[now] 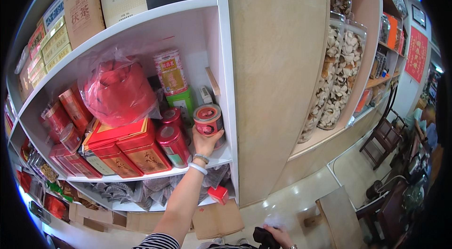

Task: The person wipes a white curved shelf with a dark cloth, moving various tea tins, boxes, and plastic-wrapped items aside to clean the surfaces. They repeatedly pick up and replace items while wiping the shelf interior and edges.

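My left hand reaches into a white shelf compartment, its fingers around a round tin with a pink-and-dark label. Part of another dark container shows under the tin; whether the tin rests on it I cannot tell. To the left stand two shiny red canisters, and behind them a green tin carries a patterned pink-and-gold tin. Low in the view, my right hand grips a dark cloth. Clear plastic shows beside that hand.
A plastic-wrapped red bundle sits on red gift boxes. The white shelf's side panel is close right of my left hand. Below are packed bags, a red box and cardboard. A wooden stool stands right.
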`<move>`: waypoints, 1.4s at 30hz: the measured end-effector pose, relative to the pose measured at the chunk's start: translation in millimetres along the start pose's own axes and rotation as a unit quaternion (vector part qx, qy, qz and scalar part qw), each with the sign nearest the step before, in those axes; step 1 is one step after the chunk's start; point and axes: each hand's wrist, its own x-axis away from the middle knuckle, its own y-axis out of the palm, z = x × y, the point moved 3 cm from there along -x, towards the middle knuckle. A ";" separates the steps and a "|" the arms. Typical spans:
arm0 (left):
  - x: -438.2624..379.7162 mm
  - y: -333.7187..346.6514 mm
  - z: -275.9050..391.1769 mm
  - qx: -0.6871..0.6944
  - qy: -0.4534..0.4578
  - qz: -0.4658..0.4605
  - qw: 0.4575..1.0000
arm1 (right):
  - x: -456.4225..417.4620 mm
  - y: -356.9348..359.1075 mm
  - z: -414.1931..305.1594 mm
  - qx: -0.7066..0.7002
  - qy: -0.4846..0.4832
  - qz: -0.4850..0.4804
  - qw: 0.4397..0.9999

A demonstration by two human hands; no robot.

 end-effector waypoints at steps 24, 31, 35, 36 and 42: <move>-48.2 -584.5 82.5 -0.324 -0.031 0.333 0.885 | -36.0 135.7 -111.0 0.122 0.076 -0.209 0.967; -85.5 -576.0 81.2 -0.293 0.039 0.211 0.932 | -81.7 152.0 -37.3 0.053 -0.024 -0.197 0.979; -50.2 -504.9 138.7 -0.225 0.185 0.264 0.920 | -53.9 133.3 -43.6 0.018 -0.039 -0.126 0.991; -30.1 -466.1 162.7 -0.209 0.221 0.258 0.917 | -45.4 126.0 -43.6 -0.003 -0.022 -0.111 0.994; 39.6 -227.5 202.8 -0.064 0.220 -0.127 0.965 | -24.8 83.5 -29.9 -0.014 0.040 -0.040 0.998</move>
